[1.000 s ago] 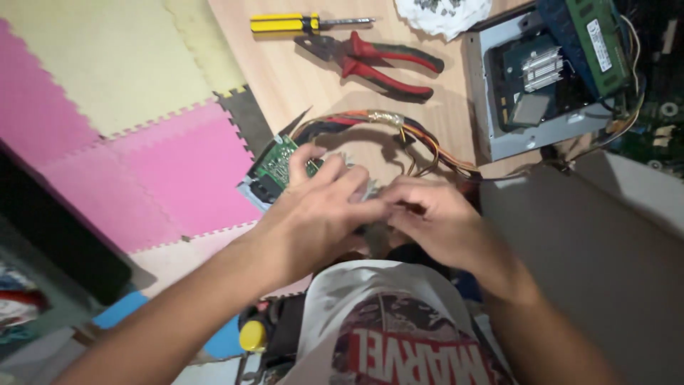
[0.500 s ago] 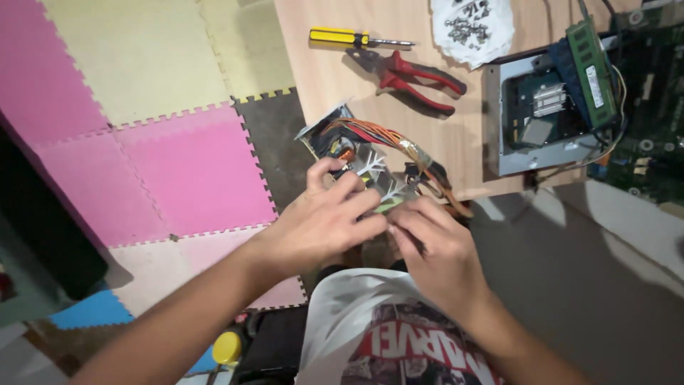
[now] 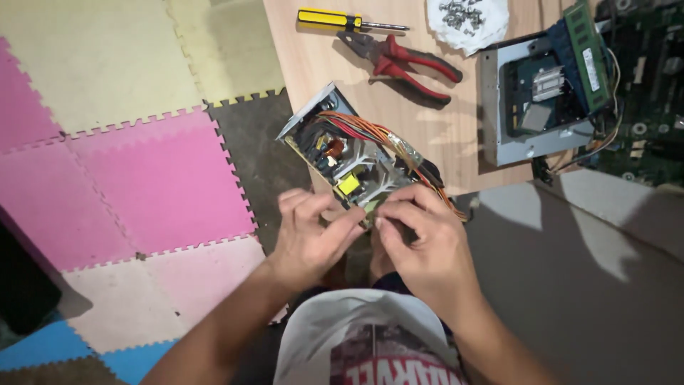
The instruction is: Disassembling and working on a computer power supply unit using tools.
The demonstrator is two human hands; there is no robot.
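Both hands (image 3: 370,235) over board (image 3: 349,167) — grip (near edge) hidden

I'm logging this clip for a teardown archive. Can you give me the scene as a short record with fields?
setting: wooden board on foam floor mats
left hand: fingers on the near end of the opened power supply unit
right hand: fingers pinching the same near end
wiring: orange and red wire bundle running out of the unit
tools: yellow-handled screwdriver, red-handled pliers
other parts: pile of screws, grey metal tray with circuit boards
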